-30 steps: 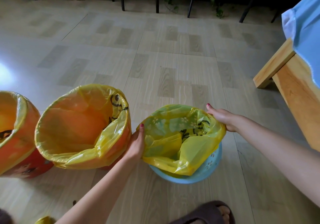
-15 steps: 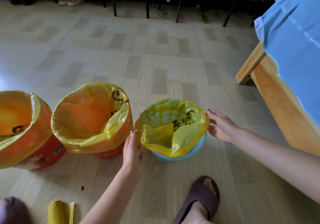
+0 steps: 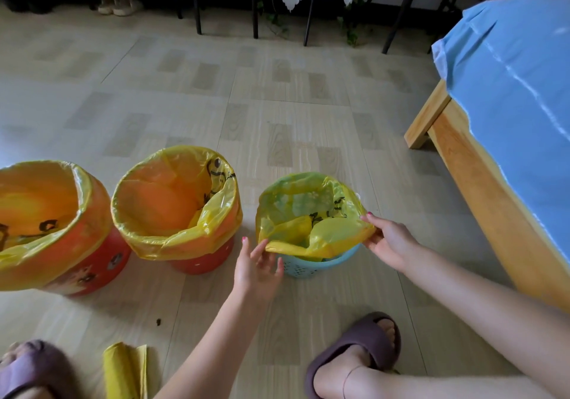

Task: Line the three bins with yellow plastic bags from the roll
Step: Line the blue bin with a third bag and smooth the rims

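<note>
i count three bins on the floor, all bagged: two red, one blue bin. my right hand pinches the yellow bag at its right edge; my left hand, fingers spread, touches its near edge. the bag's crumpled, printed black. one roll lies by my foot.

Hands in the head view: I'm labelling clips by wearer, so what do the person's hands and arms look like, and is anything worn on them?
Both arms are bare, with no sleeves showing. The left hand and right hand wear no gloves; no rings or watch show. The fingernails are painted pink-red.
</note>
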